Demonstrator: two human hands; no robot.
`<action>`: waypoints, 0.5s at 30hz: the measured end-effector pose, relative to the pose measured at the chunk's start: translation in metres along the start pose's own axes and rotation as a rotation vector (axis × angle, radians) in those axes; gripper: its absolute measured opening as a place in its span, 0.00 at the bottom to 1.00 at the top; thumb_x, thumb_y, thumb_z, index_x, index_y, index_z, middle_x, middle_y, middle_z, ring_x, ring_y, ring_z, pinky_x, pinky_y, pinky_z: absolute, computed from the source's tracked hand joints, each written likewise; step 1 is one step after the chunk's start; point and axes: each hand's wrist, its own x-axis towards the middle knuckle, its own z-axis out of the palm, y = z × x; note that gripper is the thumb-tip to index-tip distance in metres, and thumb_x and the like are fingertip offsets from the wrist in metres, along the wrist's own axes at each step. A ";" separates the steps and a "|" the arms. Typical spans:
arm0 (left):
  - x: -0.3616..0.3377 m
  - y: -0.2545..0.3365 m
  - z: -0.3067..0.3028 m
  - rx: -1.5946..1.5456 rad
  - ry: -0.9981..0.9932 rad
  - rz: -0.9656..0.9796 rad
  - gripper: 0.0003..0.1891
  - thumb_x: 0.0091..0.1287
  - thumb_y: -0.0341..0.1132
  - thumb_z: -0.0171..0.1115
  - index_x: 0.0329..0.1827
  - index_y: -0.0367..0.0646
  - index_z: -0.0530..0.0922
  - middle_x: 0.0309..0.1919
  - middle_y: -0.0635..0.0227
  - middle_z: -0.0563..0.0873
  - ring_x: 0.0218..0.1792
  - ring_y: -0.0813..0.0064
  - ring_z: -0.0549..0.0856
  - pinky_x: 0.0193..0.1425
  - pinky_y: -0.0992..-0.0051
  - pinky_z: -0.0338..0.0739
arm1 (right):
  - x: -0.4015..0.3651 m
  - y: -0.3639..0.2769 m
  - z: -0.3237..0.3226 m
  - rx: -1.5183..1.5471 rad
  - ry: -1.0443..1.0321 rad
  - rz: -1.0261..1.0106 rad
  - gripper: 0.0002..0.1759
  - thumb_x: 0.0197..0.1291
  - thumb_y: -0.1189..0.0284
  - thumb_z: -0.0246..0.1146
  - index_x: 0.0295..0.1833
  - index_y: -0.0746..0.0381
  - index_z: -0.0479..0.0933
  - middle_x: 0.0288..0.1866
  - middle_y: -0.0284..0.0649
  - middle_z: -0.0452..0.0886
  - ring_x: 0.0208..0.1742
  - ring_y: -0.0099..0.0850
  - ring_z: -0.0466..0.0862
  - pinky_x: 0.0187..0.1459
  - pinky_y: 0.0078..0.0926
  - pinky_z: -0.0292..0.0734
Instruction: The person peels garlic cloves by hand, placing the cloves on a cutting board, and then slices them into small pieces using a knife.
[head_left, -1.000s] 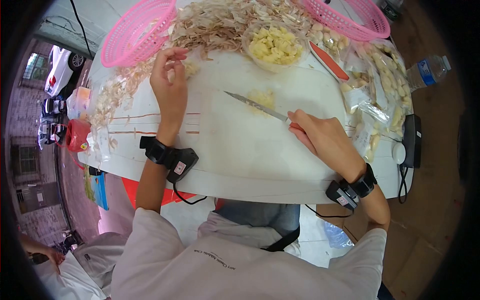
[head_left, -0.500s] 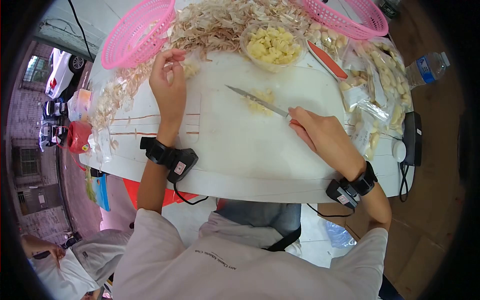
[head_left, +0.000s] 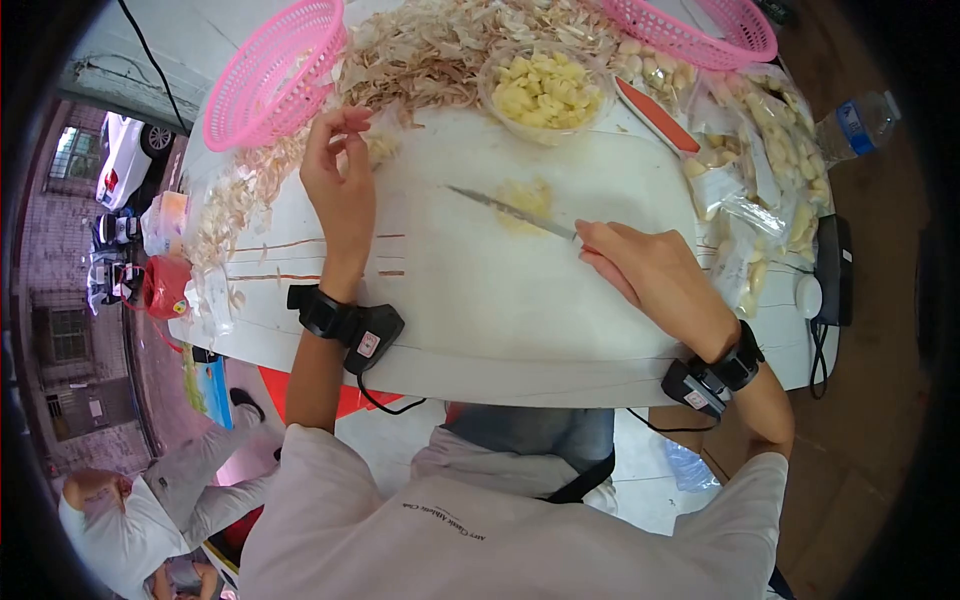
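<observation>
My right hand [head_left: 650,270] is closed around the handle of a knife [head_left: 510,210], its blade pointing left over the white cutting board [head_left: 470,300]. Beneath and behind the blade lies a small patch of chopped garlic [head_left: 525,203]. My left hand [head_left: 338,175] is raised at the board's left edge, fingers loosely bent and apart, with nothing visible in them. Just beyond its fingers are pale garlic pieces [head_left: 382,146], partly hidden. At the far side of the board stands a clear bowl [head_left: 548,128] of cut garlic [head_left: 545,88].
Garlic skins [head_left: 430,60] are heaped at the back, between two pink baskets [head_left: 225,110] [head_left: 745,45]. On the right are an orange-red flat object [head_left: 655,115], bags of garlic cloves [head_left: 770,170], a water bottle [head_left: 855,128] and a black box [head_left: 833,270]. Another person [head_left: 130,520] sits lower left.
The view has shifted slightly. The knife remains over the chopped garlic in my right hand, and my left hand stays raised with its fingers bent. The person at lower left shows more fully.
</observation>
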 end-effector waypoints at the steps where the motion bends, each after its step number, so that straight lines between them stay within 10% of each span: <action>1: -0.001 0.000 0.000 -0.012 0.000 0.006 0.10 0.68 0.20 0.49 0.46 0.36 0.78 0.44 0.67 0.83 0.45 0.77 0.81 0.53 0.74 0.75 | 0.000 -0.001 0.000 0.003 -0.002 0.001 0.14 0.57 0.76 0.58 0.50 0.58 0.69 0.26 0.42 0.73 0.26 0.42 0.79 0.26 0.36 0.73; 15: 0.001 0.002 0.001 -0.045 -0.001 0.032 0.10 0.66 0.19 0.48 0.46 0.34 0.77 0.43 0.66 0.83 0.45 0.76 0.81 0.52 0.74 0.76 | -0.003 -0.005 0.001 -0.030 -0.057 0.083 0.14 0.63 0.75 0.63 0.54 0.59 0.73 0.32 0.42 0.80 0.28 0.42 0.81 0.28 0.36 0.74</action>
